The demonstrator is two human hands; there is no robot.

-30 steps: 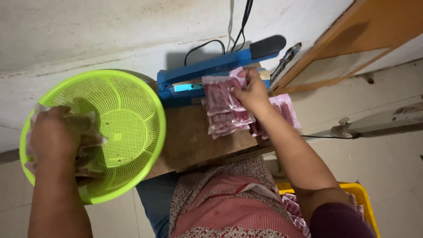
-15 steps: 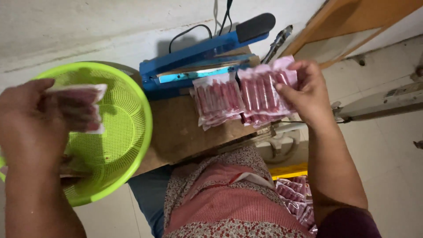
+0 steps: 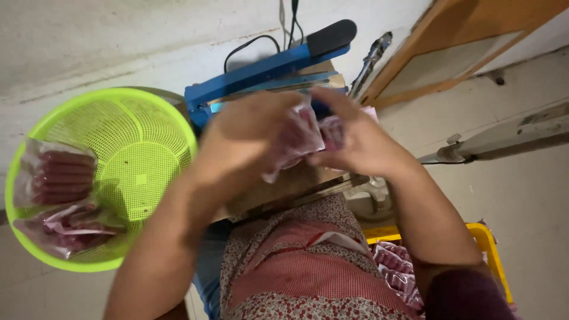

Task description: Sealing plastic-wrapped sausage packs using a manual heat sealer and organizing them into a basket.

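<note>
Both hands meet over the small wooden table (image 3: 284, 189), in front of the blue heat sealer (image 3: 267, 68). My left hand (image 3: 243, 139) and my right hand (image 3: 349, 139) together grip a clear plastic bag of red sausages (image 3: 302, 136), which is blurred by motion. To the left, a lime green plastic basket (image 3: 142, 136) holds two or three more bags of sausages (image 3: 59, 175) against its left wall.
A yellow crate (image 3: 489, 240) with more sausage bags stands at the lower right beside my lap. Metal tongs (image 3: 370, 62) lean by the wooden door frame (image 3: 456, 53). A black cable runs up the wall behind the sealer.
My left hand has left the basket and swung right to join the right hand on a sausage bag. The bag it held earlier now lies in the basket.
</note>
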